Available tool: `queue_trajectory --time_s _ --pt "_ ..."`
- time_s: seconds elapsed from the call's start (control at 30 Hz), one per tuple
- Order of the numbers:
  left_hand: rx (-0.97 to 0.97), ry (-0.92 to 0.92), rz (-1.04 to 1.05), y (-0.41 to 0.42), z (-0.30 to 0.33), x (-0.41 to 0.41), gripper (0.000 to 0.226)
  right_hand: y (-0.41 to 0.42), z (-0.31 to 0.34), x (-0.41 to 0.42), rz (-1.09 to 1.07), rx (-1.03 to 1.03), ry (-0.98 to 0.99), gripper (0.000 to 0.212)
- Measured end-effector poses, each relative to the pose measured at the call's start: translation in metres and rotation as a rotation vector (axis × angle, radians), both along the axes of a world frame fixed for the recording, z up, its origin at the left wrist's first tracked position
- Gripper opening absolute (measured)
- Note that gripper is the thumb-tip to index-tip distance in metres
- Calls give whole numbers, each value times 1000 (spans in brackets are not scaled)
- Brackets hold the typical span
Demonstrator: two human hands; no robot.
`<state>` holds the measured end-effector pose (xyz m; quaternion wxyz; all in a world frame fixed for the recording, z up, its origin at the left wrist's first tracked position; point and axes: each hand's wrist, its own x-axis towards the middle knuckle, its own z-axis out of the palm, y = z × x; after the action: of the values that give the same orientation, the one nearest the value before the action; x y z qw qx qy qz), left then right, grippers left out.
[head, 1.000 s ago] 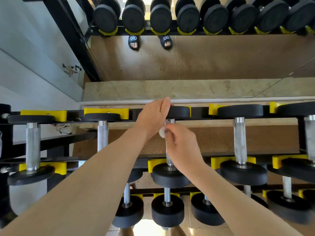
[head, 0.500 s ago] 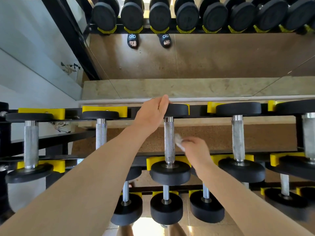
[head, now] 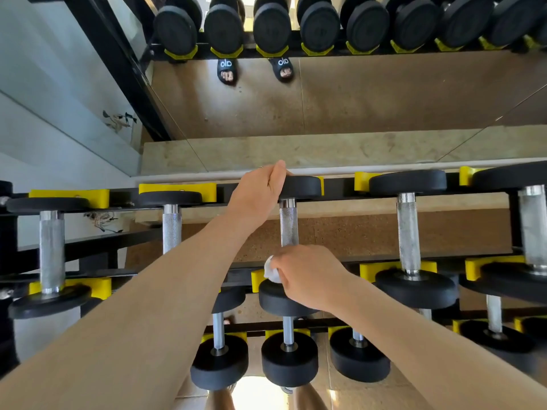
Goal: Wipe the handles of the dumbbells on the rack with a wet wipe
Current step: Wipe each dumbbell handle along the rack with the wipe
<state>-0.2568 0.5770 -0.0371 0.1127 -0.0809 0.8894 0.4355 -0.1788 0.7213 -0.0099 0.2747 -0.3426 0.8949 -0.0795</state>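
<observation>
Since the frame half a second back, right hand (head: 310, 278) has dropped from beside mid-handle to the near end of the knurled steel handle (head: 289, 223), now against the near black rubber head (head: 281, 300) of the centre dumbbell. Left hand unchanged in place.

Right hand: grip closed, fingers curled around the lower handle with the crumpled white wet wipe (head: 270, 270) bunched inside; a wad of wipe pokes out on the left side of the fist, just above the near head.

Left hand (head: 257, 199): fingers straight and together, lying flat on the far black rubber head (head: 302, 186) of the same dumbbell. No curl, nothing pinched.

Centre dumbbell: lies on the top tier of the black steel rack (head: 340, 184), in yellow plastic cradles (head: 362, 180). Long axis runs away from the viewer, one head near, one head far, toward the mirror. Upper part of the handle is bare and visible between the two hands.

Neighbours on the same tier lie parallel, same orientation: silver-handled dumbbell to the left (head: 171, 229), another to the right (head: 408, 232). Smaller black dumbbells (head: 288, 358) sit on a lower tier below the hands.

Wall mirror (head: 355, 113) behind the rack reflects black dumbbell heads and two feet in black slides (head: 227, 69).
</observation>
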Motion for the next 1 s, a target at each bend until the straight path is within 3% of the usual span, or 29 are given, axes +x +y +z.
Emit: queue_trajectory --time_s 0.13,0.5,0.67,0.8,0.87,1.0 --pt "10 5 8 0 0 0 53 20 6 -4 8 -22 -211 34" --pt "-15 17 24 2 2 0 53 42 -25 -3 -413 -38 -540 27" --pt "-24 20 32 3 2 -1 53 35 -21 -8 -400 47 -554 26" --pt "-14 32 38 3 2 -1 53 31 14 -4 -341 -110 -565 32" --pt "-18 34 41 4 3 0 53 15 20 6 -254 -153 -449 34" --pt "-22 30 37 4 4 0 53 -8 3 14 -117 58 -223 28"
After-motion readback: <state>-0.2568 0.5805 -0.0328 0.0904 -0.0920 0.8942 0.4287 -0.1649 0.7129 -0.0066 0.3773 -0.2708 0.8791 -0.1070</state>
